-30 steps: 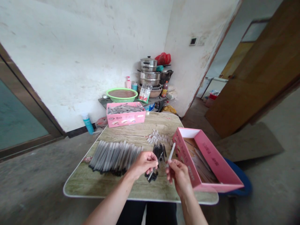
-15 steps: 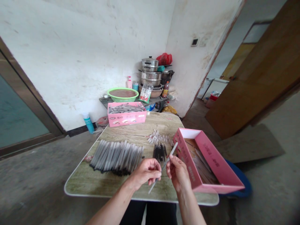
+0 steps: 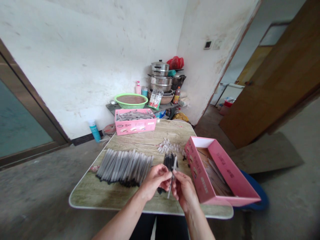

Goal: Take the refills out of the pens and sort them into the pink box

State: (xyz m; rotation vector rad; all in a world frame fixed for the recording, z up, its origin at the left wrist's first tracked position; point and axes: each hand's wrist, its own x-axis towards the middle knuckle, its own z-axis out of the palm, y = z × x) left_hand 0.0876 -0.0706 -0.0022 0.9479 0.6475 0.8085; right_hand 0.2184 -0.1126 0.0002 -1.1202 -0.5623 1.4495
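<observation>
Now, holds a white pen barrel [image 3: 175,162] in the right hand [image 3: 184,189], above the near middle part of the wood-patterned table [image 3: 105,197], with thumb and fingertips closed in a pinch at its lower part. Points the upper end of this barrel away from the body, with the long axis almost straight forward and leaning slightly to the right. Pinches also with the left hand [image 3: 157,178], thumb and index pressed together just beside the right fingertips, seemingly on the thin pale rod [image 3: 169,193] coming out below, roughly in the same line and directed back toward the body.

Has on the left side a dense row of greyish pen tubes [image 3: 125,165], laid side by side, with dark ends toward the near edge. Has just beyond the hands a bunch of black slender pieces [image 3: 170,159], and behind it a loose scatter of small white pieces [image 3: 168,146].

Has at the right an open pink box [image 3: 198,173], set at a slant, with slender clear tubes [image 3: 217,178] lying along its length. Has at the far left another pink box [image 3: 135,127], filled with a heap of grey tubes [image 3: 136,115].

Offers bare tabletop along the near edge and between row and far box. Gives less room at the right, with the box wall near the right hand and the box projecting past the table's right edge.
</observation>
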